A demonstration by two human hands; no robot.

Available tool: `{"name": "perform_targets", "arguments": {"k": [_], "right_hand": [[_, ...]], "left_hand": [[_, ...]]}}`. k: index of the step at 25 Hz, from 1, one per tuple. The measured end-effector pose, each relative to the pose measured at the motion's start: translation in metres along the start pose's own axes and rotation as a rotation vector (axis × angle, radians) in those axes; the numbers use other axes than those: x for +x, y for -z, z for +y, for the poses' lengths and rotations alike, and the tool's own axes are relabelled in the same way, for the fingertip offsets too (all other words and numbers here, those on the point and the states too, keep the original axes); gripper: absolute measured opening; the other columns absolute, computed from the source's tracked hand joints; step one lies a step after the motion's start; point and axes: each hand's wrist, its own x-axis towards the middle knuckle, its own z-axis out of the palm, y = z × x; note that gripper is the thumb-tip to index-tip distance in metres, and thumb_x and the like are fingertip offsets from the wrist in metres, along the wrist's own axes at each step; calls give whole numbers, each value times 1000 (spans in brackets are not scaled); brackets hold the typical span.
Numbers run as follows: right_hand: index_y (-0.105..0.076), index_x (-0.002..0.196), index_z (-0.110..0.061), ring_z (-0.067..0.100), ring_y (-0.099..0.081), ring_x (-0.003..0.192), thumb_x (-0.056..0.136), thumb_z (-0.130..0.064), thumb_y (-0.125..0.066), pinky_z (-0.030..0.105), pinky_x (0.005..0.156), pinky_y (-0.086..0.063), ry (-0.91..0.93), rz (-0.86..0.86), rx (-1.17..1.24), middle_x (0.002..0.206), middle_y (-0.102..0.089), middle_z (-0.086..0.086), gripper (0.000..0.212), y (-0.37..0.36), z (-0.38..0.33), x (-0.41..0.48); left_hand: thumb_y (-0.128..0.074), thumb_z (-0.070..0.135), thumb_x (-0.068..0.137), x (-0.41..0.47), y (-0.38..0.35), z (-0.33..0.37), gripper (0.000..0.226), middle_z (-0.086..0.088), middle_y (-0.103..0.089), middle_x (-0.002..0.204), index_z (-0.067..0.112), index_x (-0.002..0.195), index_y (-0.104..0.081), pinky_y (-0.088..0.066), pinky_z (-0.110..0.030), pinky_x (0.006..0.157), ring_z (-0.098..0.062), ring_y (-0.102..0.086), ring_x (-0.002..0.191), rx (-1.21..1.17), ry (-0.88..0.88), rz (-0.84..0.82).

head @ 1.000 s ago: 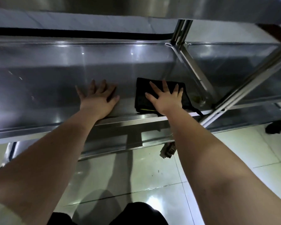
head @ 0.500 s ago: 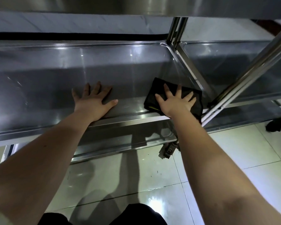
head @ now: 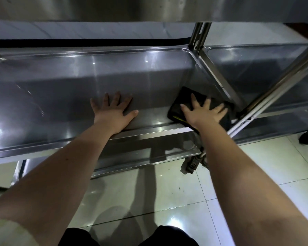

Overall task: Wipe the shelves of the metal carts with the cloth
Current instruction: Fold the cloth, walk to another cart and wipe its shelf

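Observation:
A folded black cloth [head: 180,99] lies in the near right corner of the middle shelf [head: 64,89] of a steel cart. My right hand [head: 202,112] presses flat on the cloth with its fingers spread. My left hand [head: 114,112] rests flat on the bare shelf to the left of the cloth, fingers straight, its heel at the shelf's front rim. Part of the cloth is hidden under my right hand.
A slanted steel post [head: 277,89] rises just right of the cloth. A second cart's shelf [head: 260,71] adjoins on the right. An upper shelf [head: 149,8] overhangs. Below are a lower shelf [head: 149,153], a caster [head: 190,165] and a tiled floor [head: 167,196].
My right hand has slid the cloth rightward along the shelf into the near right corner. My left hand has stayed in place.

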Motion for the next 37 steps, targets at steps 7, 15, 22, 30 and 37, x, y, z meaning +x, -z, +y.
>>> {"name": "perform_targets", "arguments": {"k": [7, 15, 22, 30, 37], "right_hand": [[3, 147, -57, 48, 14, 144, 87, -79, -18, 59, 115, 9, 442, 42, -52, 163, 13, -3, 67, -24, -73, -52], [5, 147, -56, 47, 13, 144, 87, -79, -14, 57, 117, 7, 73, 36, -37, 163, 12, -3, 67, 2, 44, 28], [3, 148, -54, 52, 9, 143, 88, -78, -14, 62, 115, 6, 89, 46, -20, 163, 12, -1, 67, -1, -5, 9], [4, 152, -43, 57, 18, 138, 92, -70, -17, 69, 108, 12, 586, 46, -96, 162, 14, 6, 69, -49, -267, -144], [-24, 152, -27, 38, -22, 144, 97, -36, -39, 55, 117, -15, 818, 125, 27, 160, -23, -3, 58, -41, -282, -153]], "left_hand": [[-16, 46, 103, 4, 1, -3, 50, 9, 11, 163, 47, 152, -4, 11, -64, 113, -26, 16, 149, -103, 84, 3], [-28, 54, 101, 9, 4, -9, 52, 10, -1, 163, 46, 151, -16, 12, -56, 114, -24, 5, 150, -289, 30, -50], [-42, 35, 103, -27, 9, -162, 51, 5, -13, 162, 37, 151, -26, 7, -50, 117, -25, 2, 150, -292, 43, 93], [-35, 39, 103, -56, 32, -181, 51, 5, -10, 163, 37, 153, -20, 8, -47, 119, -22, 6, 150, -282, 17, 137], [-21, 39, 105, -75, 28, -166, 49, 0, -11, 163, 35, 154, -19, 7, -50, 119, -26, 2, 150, -365, 122, 120]]}}
